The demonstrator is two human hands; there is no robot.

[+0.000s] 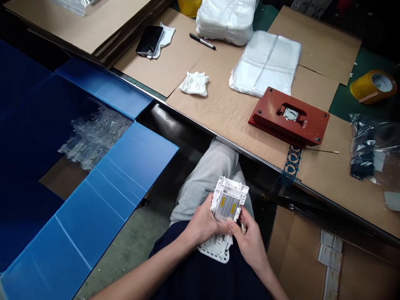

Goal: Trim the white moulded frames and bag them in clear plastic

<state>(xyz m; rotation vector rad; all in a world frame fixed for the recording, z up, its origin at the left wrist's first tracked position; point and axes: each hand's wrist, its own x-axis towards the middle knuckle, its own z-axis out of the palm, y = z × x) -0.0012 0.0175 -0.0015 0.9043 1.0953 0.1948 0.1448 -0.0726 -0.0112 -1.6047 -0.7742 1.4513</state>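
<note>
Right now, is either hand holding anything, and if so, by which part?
Both hands hold one white plastic part. The left hand grips its left edge, and the right hand grips its lower right side, with the thumb on the face.

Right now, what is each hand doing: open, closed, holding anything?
Left hand: closed on the white moulded plastic housing.
Right hand: closed on the same housing, thumb on its face.

Only one view here: a camera worn on the person's head, aimed forward and down, sitting pretty close over the left hand (203, 223) and right hand (250, 239) at bottom centre. The desk (225, 112) crosses diagonally, its near edge running from upper left to lower right.
</note>
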